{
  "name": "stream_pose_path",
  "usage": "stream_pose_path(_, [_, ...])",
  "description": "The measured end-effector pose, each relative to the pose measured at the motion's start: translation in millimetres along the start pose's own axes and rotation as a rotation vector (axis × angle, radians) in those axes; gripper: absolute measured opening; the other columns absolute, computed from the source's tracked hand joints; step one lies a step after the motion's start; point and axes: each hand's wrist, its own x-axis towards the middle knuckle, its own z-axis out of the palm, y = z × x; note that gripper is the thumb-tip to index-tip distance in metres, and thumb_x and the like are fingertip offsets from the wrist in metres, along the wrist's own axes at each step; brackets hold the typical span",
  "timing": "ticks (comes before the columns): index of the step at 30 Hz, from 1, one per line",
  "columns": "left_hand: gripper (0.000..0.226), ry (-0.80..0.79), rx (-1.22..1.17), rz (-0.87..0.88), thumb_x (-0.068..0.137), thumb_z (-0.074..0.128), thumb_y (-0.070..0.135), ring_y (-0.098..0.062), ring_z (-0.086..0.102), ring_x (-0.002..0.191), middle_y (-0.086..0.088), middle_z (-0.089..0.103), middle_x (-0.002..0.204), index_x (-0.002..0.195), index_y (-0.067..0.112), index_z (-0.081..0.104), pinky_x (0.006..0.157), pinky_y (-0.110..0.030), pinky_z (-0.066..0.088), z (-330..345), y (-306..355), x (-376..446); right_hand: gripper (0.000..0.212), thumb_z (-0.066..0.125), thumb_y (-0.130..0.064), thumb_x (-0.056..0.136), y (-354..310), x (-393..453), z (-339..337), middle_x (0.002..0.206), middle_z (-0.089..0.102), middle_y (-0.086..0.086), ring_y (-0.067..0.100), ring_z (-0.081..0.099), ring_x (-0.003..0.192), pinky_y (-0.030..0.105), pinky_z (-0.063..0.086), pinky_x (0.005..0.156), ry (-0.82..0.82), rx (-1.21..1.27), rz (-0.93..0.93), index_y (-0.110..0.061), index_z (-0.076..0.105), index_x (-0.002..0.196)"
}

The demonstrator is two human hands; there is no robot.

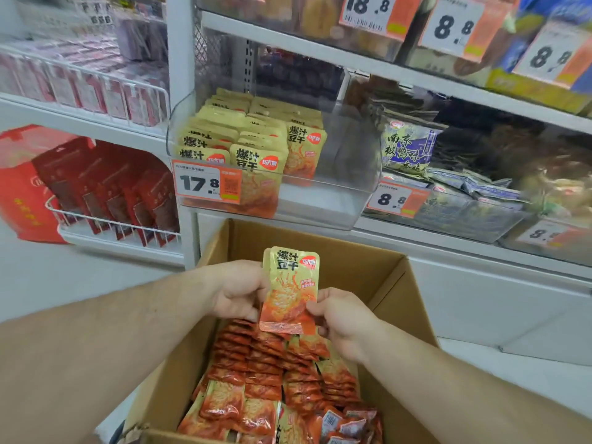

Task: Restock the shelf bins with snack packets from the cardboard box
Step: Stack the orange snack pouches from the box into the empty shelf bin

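Note:
A small stack of gold-and-orange snack packets (290,290) stands upright above the open cardboard box (378,267). My left hand (238,291) grips the stack's left edge, and my right hand (336,315) pinches its lower right corner. Below them, several rows of the same packets (275,373) fill the box. Straight ahead, the clear shelf bin (339,200) holds matching packets (253,139) in its left half; its right half shows bare bottom.
A 17.8 price tag (206,182) hangs on the bin's front. To the right, a second clear bin (499,225) holds blue-and-white packets with an 8.8 tag. Wire racks of red packages (105,193) stand at left. More bins and price tags fill the shelf above.

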Motion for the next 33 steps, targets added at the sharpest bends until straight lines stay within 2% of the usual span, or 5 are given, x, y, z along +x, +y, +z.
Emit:
stream_pose_path(6, [0.029, 0.017, 0.046, 0.111, 0.095, 0.055, -0.007, -0.028, 0.069, 0.105, -0.012, 0.073, 0.112, 0.118, 0.007, 0.066, 0.086, -0.040, 0.057, 13.6, 11.0, -19.3, 0.015, 0.057, 0.001, 0.093, -19.5, -23.7, 9.5, 0.083, 0.069, 0.009, 0.018, 0.060, 0.069, 0.025, 0.043, 0.053, 0.044, -0.009, -0.092, -0.013, 0.056, 0.085])
stream_pose_path(18, [0.038, 0.054, 0.195, 0.414, 0.091, 0.062, -0.006, -0.014, 0.065, 0.110, 0.004, 0.074, 0.111, 0.119, 0.020, 0.065, 0.091, -0.029, 0.049, 15.5, 59.3, -39.8, 0.038, 0.081, -0.011, 0.079, -103.5, -51.9, -9.3, 0.098, 0.075, -0.002, 0.010, 0.071, 0.088, 0.022, 0.055, 0.073, -0.045, -0.272, -0.448, -0.019, 0.062, 0.111])
stream_pose_path(25, [0.037, 0.000, 0.182, 0.549, 0.090, 0.068, 0.000, -0.012, 0.067, 0.107, 0.004, 0.074, 0.109, 0.120, 0.021, 0.062, 0.085, -0.023, 0.050, 10.8, 80.3, -43.9, 0.019, 0.069, 0.000, 0.087, -140.8, -51.7, -13.6, 0.077, 0.072, -0.001, -0.001, 0.057, 0.048, 0.012, 0.038, 0.043, -0.119, -0.260, -0.426, -0.007, 0.069, 0.104])
stream_pose_path(29, [0.030, 0.313, 0.294, 0.748, 0.086, 0.075, 0.020, -0.005, 0.064, 0.087, 0.009, 0.068, 0.100, 0.110, 0.027, 0.058, 0.078, -0.020, 0.053, 3.9, 91.3, -37.4, 0.016, 0.065, 0.007, 0.086, -172.8, -46.3, -16.5, 0.063, 0.069, -0.003, 0.006, 0.049, 0.048, 0.014, 0.032, 0.041, 0.047, -0.114, -0.537, -0.008, 0.067, 0.090])
stream_pose_path(33, [0.028, 0.833, 0.917, 0.938, 0.086, 0.065, 0.024, -0.016, 0.045, 0.112, 0.009, 0.057, 0.116, 0.113, 0.026, 0.061, 0.098, -0.034, 0.038, -15.6, 89.8, -19.9, 0.021, 0.063, 0.008, 0.087, -218.1, -21.6, -23.3, 0.077, 0.066, 0.002, -0.001, 0.058, 0.048, 0.012, 0.042, 0.041, 0.274, -0.013, -0.676, -0.006, 0.065, 0.102])
